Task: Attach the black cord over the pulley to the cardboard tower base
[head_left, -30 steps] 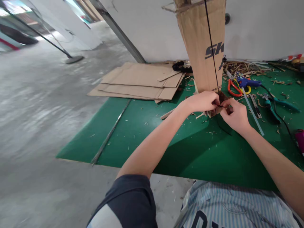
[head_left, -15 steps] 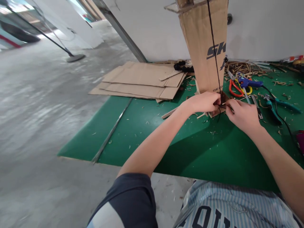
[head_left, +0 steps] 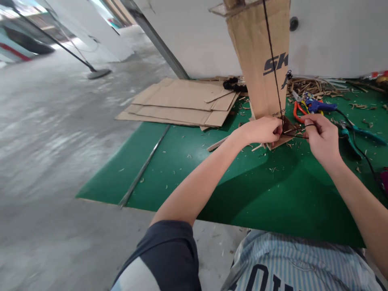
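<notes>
A tall cardboard structure [head_left: 260,60] with printed letters stands on the green table. Down its front runs a black cord [head_left: 274,68], which reaches the structure's base. At that base my left hand [head_left: 266,128] is closed, its fingertips pinching the cord near the lower corner. To the right, my right hand [head_left: 323,135] is closed on the cord too, and strands stretch between the two hands. Exactly how the cord is looped or knotted at the left fingertips is too small to tell.
Flat cardboard sheets [head_left: 182,97] lie at the back left. Right of the structure are orange-handled scissors [head_left: 298,111], a blue glue gun [head_left: 321,106] with its cable, and teal-handled pliers [head_left: 351,143]. Scraps are scattered about. A metal strip [head_left: 145,165] crosses the table's left part.
My right hand has moved right, away from my left hand, drawing out strands of the cord between them. My left hand stays at the structure's base.
</notes>
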`<action>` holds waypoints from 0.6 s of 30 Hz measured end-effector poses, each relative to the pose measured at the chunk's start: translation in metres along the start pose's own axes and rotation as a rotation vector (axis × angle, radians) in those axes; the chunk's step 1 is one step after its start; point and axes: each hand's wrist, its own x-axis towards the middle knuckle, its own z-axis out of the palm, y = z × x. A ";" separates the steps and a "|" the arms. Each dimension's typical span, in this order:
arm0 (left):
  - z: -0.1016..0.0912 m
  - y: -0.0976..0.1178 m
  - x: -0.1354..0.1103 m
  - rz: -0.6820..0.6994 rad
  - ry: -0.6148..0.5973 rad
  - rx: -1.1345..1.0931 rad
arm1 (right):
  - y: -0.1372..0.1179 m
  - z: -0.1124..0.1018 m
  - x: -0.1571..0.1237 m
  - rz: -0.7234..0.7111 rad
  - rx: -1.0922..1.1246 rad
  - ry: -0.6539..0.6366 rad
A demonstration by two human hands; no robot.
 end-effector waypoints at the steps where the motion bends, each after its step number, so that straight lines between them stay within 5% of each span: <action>1: -0.001 0.001 -0.001 -0.009 -0.010 -0.001 | -0.001 -0.001 0.001 -0.012 0.013 0.006; 11: -0.001 0.005 -0.003 -0.058 -0.019 -0.052 | -0.005 -0.007 0.005 -0.052 -0.037 0.069; 14: -0.001 0.005 -0.003 -0.060 -0.031 -0.054 | -0.012 -0.017 0.005 -0.158 -0.346 0.042; 18: 0.001 0.003 -0.001 -0.035 -0.004 -0.002 | -0.019 -0.037 0.008 -0.216 -0.855 -0.237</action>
